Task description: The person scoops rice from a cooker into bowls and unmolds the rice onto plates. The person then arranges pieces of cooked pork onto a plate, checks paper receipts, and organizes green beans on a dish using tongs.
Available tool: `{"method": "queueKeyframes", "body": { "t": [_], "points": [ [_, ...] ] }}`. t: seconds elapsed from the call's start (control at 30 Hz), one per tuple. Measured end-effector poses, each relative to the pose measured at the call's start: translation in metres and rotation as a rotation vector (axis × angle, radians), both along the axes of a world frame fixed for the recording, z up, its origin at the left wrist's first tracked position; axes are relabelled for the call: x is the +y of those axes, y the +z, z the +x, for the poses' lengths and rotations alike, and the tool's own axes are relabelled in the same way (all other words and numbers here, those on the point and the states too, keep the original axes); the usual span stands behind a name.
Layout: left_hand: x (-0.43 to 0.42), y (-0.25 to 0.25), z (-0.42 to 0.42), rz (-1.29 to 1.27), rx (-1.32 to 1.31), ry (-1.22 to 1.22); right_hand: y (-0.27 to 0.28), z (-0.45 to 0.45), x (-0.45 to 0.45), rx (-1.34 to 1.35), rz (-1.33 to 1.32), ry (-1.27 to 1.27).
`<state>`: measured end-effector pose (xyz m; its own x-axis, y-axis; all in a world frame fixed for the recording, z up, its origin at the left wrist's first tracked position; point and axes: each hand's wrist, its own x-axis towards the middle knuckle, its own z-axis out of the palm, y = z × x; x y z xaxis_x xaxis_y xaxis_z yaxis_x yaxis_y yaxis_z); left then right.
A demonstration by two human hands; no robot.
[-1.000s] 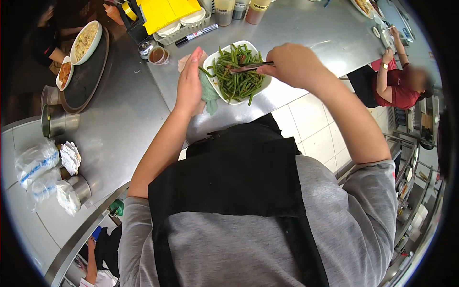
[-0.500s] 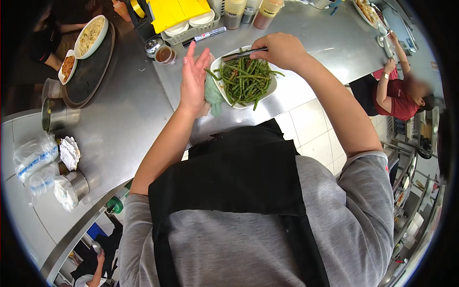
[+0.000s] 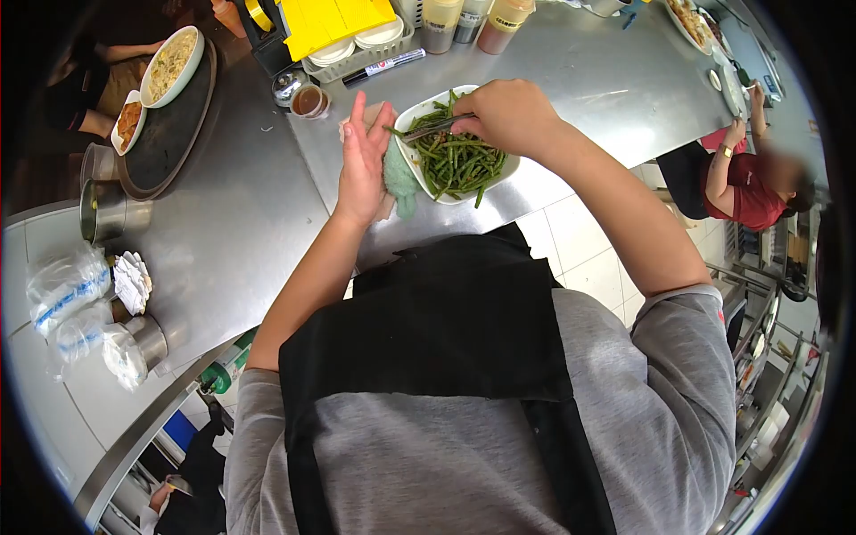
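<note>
Black-and-metal tongs (image 3: 432, 130) are gripped in my right hand (image 3: 513, 116), over the top left part of a white bowl (image 3: 511, 169). Their tips touch the green beans (image 3: 459, 165) heaped in it, and some beans hang over the rim. My left hand (image 3: 360, 174) is raised at the bowl's left side, fingers stretched out, holding nothing that I can see. A crumpled green cloth (image 3: 401, 185) lies between that hand and the bowl. Pale paper or cloth shows partly behind the left hand.
A small sauce cup (image 3: 309, 102), a marker (image 3: 384, 67), a basket of white lids (image 3: 379, 36) and sauce bottles (image 3: 506, 25) stand beyond the bowl. At left is a dark oval tray (image 3: 183, 147) with two filled dishes. A co-worker in red (image 3: 758, 187) stands at right.
My right hand has moved a little left and down, bringing the tongs toward the bowl's left rim. My left hand stays nearly where it was. The co-worker at right has shifted slightly.
</note>
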<state>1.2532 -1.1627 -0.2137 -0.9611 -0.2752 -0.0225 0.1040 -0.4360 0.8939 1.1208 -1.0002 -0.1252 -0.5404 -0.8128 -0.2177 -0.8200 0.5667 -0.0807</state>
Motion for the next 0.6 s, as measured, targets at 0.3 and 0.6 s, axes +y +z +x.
{"method": "queueKeyframes", "body": {
  "t": [0.3,0.6],
  "points": [
    [-0.009,0.001,-0.002,0.039,0.012,0.017,0.037,0.0,0.035,-0.343,-0.369,-0.209],
    [-0.005,0.005,-0.008,-0.047,-0.086,-0.018,0.023,0.009,0.068,-0.604,-0.258,-0.472]
  ]
}}
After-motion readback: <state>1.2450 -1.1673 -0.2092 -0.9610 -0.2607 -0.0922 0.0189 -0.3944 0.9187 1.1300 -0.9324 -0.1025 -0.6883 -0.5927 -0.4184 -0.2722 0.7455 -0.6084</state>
